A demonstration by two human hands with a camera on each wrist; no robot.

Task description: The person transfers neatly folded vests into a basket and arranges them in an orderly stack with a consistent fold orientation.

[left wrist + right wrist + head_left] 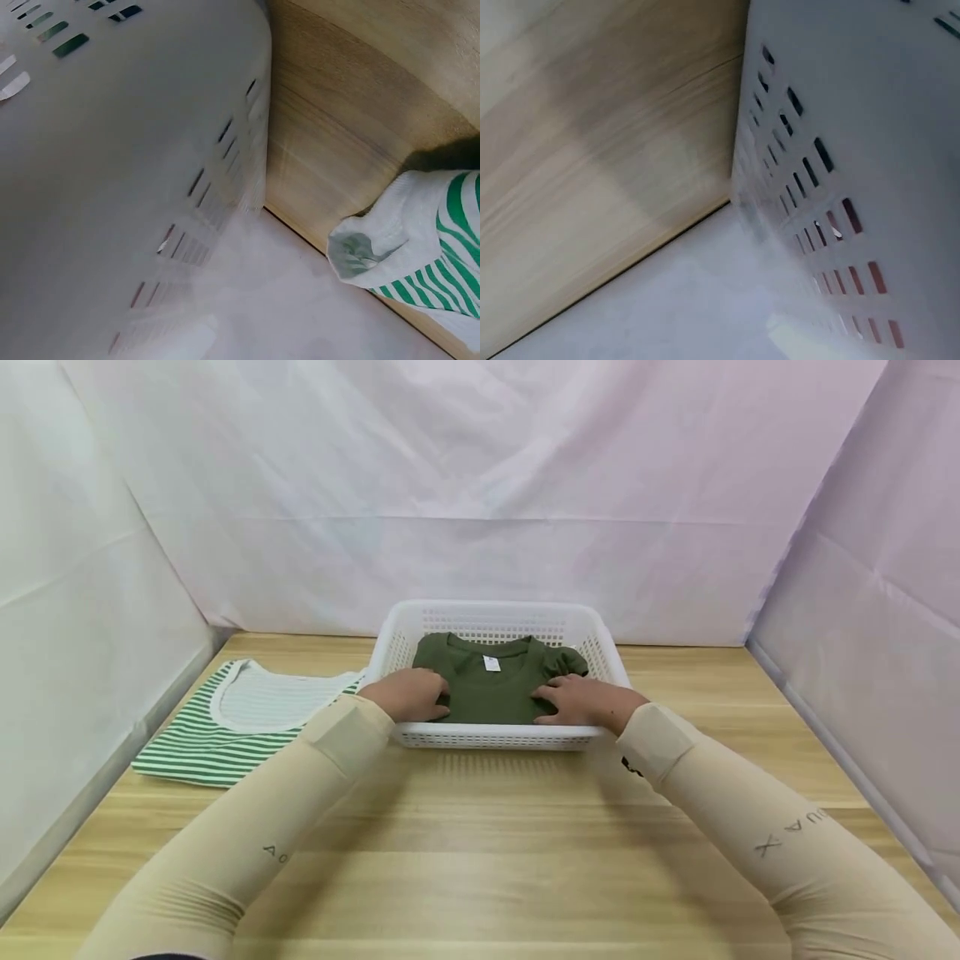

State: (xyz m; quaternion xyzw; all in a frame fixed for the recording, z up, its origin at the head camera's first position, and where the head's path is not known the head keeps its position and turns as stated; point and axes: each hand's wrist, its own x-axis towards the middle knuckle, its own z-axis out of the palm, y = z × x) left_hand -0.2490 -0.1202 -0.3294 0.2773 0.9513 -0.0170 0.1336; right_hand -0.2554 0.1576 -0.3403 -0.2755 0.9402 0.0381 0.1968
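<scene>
A folded dark green T-shirt (491, 689) with a white neck label lies in a white plastic basket (495, 737). My left hand (411, 693) reaches over the basket's left front corner, its fingers touching the left side of the shirt. On the opposite side my right hand (581, 700) rests on the shirt, fingers spread over the cloth. Both thumbs lie near the front rim. In each wrist view the slotted basket wall (112, 165) (870, 150) fills much of the picture, and the hands are hidden there.
A folded green-and-white striped shirt (225, 735) lies left of the basket on the wooden table (487, 860); its collar shows in the left wrist view. White curtains (480, 485) hang behind the table and at both sides.
</scene>
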